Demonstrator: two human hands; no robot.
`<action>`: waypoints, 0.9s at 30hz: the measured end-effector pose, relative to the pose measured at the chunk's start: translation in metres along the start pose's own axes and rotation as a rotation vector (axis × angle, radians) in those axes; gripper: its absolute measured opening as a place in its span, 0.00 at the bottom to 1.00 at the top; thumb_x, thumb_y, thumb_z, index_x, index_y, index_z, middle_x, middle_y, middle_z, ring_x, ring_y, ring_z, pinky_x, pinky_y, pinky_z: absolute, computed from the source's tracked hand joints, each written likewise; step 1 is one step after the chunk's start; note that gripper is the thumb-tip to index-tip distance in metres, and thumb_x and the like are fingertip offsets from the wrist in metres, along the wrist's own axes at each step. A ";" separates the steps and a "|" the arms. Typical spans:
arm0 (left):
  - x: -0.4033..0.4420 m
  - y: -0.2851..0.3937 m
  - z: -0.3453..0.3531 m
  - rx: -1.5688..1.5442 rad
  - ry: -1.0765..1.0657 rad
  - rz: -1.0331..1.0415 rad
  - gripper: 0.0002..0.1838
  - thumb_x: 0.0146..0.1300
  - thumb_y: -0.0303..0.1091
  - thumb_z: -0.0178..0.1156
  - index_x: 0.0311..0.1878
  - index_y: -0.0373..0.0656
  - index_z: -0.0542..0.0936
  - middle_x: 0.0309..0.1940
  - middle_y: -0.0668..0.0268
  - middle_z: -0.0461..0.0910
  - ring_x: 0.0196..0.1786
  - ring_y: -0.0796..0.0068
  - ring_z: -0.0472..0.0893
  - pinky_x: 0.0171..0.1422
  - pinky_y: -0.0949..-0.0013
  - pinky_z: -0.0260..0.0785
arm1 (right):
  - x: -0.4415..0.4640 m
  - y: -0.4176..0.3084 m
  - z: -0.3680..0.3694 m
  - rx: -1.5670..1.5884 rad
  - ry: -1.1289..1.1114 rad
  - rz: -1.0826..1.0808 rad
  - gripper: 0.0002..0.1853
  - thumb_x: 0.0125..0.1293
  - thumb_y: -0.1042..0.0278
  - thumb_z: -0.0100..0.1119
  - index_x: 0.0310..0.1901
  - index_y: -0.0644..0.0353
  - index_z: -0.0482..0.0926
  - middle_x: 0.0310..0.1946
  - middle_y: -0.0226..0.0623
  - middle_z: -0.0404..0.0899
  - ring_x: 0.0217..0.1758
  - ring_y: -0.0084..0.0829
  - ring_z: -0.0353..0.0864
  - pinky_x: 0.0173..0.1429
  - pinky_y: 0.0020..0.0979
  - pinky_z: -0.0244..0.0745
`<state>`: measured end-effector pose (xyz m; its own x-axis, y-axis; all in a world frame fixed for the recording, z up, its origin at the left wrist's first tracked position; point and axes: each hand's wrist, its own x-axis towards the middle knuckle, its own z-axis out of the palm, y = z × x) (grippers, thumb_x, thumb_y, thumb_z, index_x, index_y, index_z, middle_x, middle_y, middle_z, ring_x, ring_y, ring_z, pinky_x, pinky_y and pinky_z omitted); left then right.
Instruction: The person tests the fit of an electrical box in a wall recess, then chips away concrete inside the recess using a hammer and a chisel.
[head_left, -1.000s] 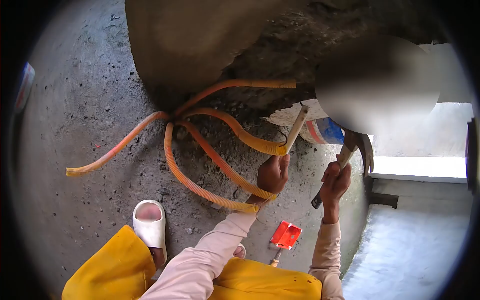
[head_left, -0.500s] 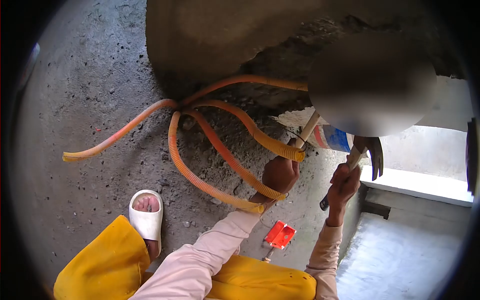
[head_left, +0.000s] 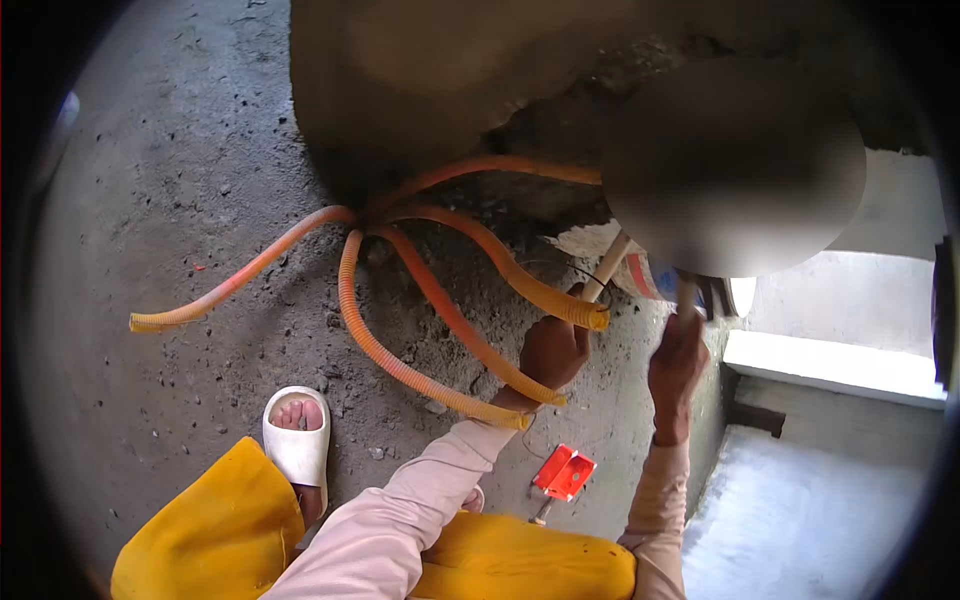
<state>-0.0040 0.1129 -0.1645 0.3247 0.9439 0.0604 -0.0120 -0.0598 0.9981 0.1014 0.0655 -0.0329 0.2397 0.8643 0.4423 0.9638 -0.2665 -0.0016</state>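
My right hand (head_left: pixel 677 365) is closed around the handle of a claw hammer (head_left: pixel 712 298), blurred by motion and held upright. A blurred patch covers its upper part. My left hand (head_left: pixel 555 350) is closed at the lower end of a pale, straight pipe or rod (head_left: pixel 607 268), whose top also runs into the blurred patch. An orange-yellow corrugated conduit (head_left: pixel 545 288) passes right beside the left hand, its open end near the pale rod. Another conduit (head_left: pixel 470 325) crosses over the left wrist, so part of that hand is hidden.
Several corrugated conduits fan out from a hole in the rough concrete, one long conduit (head_left: pixel 240 275) reaching left. A red electrical box (head_left: pixel 565 472) lies below my hands. A white and blue bucket-like container (head_left: pixel 660 277) stands behind the hammer. My white sandal (head_left: pixel 297 440) is at lower left.
The hammer has swung from tilted, with its claw to the right, to nearly upright, its head going partly behind the blurred patch. My left hand has barely moved.
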 end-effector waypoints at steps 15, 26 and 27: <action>-0.007 -0.007 0.002 -0.034 -0.190 -0.180 0.20 0.74 0.44 0.50 0.53 0.35 0.73 0.33 0.52 0.79 0.36 0.52 0.82 0.41 0.57 0.72 | -0.018 -0.013 -0.014 0.155 0.198 0.054 0.14 0.75 0.62 0.51 0.47 0.67 0.73 0.20 0.33 0.73 0.16 0.25 0.69 0.22 0.27 0.63; 0.008 -0.039 0.014 -0.211 -0.184 -0.130 0.18 0.73 0.41 0.50 0.54 0.34 0.73 0.35 0.52 0.78 0.39 0.53 0.81 0.45 0.58 0.71 | 0.010 -0.001 0.016 -0.125 -0.164 0.123 0.09 0.70 0.66 0.55 0.48 0.57 0.73 0.27 0.53 0.80 0.29 0.56 0.80 0.30 0.48 0.72; 0.010 -0.044 0.017 -0.149 -0.063 -0.008 0.18 0.73 0.41 0.50 0.53 0.34 0.73 0.33 0.53 0.78 0.37 0.54 0.81 0.43 0.58 0.71 | 0.012 -0.006 0.013 0.016 -0.062 0.105 0.11 0.71 0.64 0.53 0.47 0.62 0.72 0.26 0.56 0.77 0.26 0.56 0.77 0.29 0.44 0.72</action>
<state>0.0154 0.1195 -0.2084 0.3843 0.9215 0.0569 -0.1480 0.0007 0.9890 0.0999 0.0825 -0.0389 0.3458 0.8569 0.3822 0.9346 -0.3507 -0.0594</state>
